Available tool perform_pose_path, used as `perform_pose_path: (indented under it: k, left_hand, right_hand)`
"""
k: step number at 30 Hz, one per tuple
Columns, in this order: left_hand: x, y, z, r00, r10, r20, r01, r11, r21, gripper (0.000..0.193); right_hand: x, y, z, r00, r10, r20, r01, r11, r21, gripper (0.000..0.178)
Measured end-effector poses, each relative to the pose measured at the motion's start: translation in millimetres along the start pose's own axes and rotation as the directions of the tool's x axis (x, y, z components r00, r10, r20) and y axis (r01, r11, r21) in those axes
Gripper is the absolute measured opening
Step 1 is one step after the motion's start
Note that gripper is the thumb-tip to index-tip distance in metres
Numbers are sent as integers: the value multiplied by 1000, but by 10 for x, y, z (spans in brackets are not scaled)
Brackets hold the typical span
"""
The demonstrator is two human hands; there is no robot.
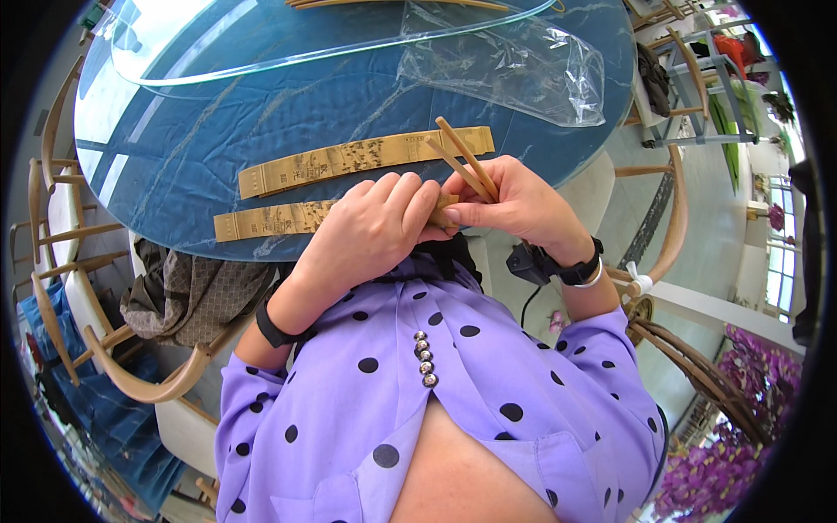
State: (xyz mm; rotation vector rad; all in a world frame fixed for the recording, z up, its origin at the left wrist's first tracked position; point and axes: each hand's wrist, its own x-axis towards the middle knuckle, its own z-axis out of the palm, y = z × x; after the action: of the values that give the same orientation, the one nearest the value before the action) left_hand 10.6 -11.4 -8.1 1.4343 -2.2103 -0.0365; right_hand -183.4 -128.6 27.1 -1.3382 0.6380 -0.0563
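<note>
Two wooden chopsticks [471, 155] point up and away from my right hand [521, 202], which is closed around their lower part. In front of me, at the table's near edge, a long brown printed paper chopstick sleeve [275, 220] runs under my left hand [377, 218]. The left fingers are curled over this sleeve, and its right end shows by my right thumb and fingertips. Just beyond my hands a second matching sleeve [331, 164] lies flat on the table, its right part passing behind the chopsticks. My two hands meet at the fingertips.
The round table has a blue top [174, 183] and a raised clear glass disc [288, 63]. A crumpled clear plastic bag [532, 74] lies far right; more thin sticks [392, 3] are at the far edge. Wooden chairs [148, 388] stand on both sides, one with a patterned grey-brown cloth item [205, 301].
</note>
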Motion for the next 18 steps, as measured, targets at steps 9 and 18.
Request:
perform_pose_path:
  k: [9,18]
  left_hand:
    - [3,-6,30,999,43,-13,-44,999,-5,48]
    - [32,28,29,995,85,-55,-84,996,21,24]
  right_hand:
    - [-2,22,-36,1000,-12,-24,11,1000,-29,15]
    - [-22,-54,8,998,10,-70,-21,987,-158,13]
